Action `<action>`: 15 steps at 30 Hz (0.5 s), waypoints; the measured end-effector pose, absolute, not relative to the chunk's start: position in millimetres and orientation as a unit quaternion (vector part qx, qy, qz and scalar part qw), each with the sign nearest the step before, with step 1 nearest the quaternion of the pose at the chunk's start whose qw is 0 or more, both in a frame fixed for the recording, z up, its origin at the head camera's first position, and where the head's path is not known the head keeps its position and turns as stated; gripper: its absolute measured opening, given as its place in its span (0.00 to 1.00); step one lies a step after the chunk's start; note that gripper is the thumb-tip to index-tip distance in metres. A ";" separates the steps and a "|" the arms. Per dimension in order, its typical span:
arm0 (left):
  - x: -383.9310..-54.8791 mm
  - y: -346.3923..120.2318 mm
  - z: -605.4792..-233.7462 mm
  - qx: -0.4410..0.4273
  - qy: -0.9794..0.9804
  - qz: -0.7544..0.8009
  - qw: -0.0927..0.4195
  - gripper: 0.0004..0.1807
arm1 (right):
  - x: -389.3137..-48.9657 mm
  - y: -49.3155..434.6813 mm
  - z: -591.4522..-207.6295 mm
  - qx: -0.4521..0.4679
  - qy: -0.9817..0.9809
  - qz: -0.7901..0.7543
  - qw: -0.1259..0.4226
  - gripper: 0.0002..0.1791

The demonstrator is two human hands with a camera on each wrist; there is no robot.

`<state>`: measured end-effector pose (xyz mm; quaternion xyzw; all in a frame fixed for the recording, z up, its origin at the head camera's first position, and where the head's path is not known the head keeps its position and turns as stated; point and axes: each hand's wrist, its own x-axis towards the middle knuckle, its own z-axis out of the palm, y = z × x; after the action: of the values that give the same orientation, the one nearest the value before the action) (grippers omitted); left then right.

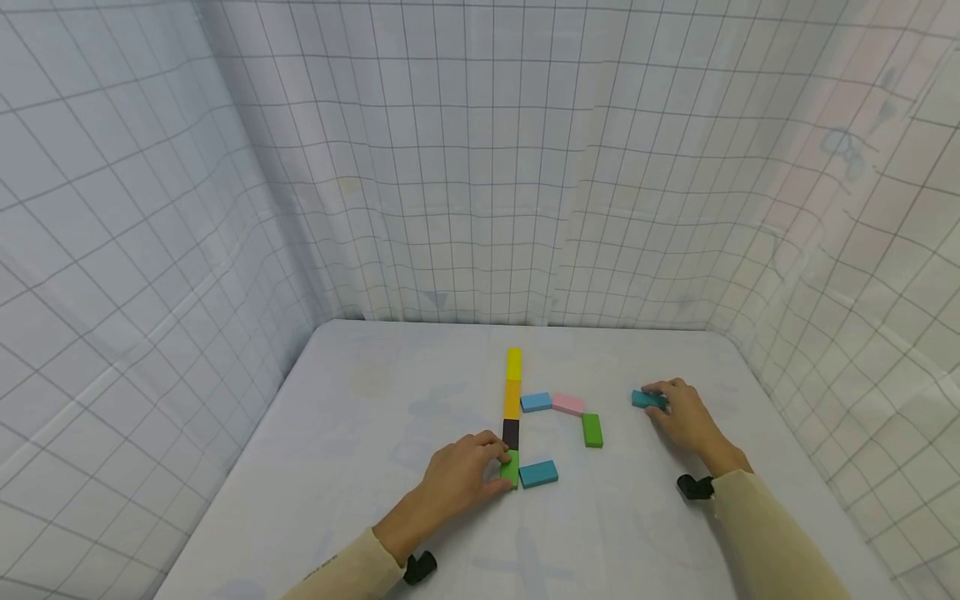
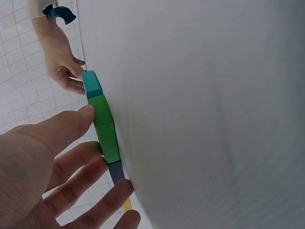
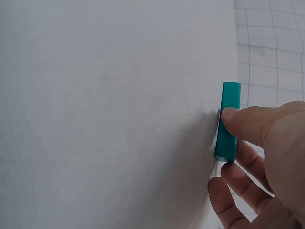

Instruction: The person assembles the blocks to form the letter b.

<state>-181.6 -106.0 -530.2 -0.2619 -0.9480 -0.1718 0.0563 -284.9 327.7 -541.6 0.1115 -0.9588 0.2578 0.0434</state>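
My left hand (image 1: 463, 473) pinches a light green block (image 2: 106, 131) lengthwise, thumb at its near end and fingertips at its far end. That block lies at the near end of a straight row with a black block (image 1: 511, 433), an orange block (image 1: 512, 399) and a yellow block (image 1: 513, 364). A teal block (image 1: 538, 473) sits right beside the green one, slightly slanted. Over on the right, my right hand (image 1: 684, 414) pinches another teal block (image 3: 229, 125), thumb on the near side and fingers behind it, close to the table surface.
Right of the row, a blue block (image 1: 536, 402), a pink block (image 1: 568, 404) and a second green block (image 1: 592, 431) form a bent line. The white table (image 1: 352, 417) is bordered by gridded white curtains (image 1: 465, 167) at the back and sides.
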 end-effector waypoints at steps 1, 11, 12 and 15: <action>-181.2 -105.9 -529.9 -0.263 -0.948 -0.172 0.056 0.18 | -284.8 327.8 -541.8 0.112 -0.959 0.258 0.045 0.21; -182.9 -105.4 -532.9 -0.257 -0.950 -0.168 0.052 0.18 | -285.1 329.6 -543.2 0.119 -0.958 0.254 0.053 0.21; -183.0 -105.2 -533.3 -0.256 -0.951 -0.166 0.050 0.18 | -285.0 329.5 -543.0 0.119 -0.958 0.255 0.052 0.21; -183.5 -105.0 -534.2 -0.251 -0.953 -0.164 0.044 0.18 | -284.0 328.9 -541.8 0.122 -0.958 0.256 0.050 0.21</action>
<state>-183.5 -105.0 -534.2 -0.2515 -0.9528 -0.1643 0.0443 -284.0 328.9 -541.8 0.1217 -0.9578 0.2557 0.0498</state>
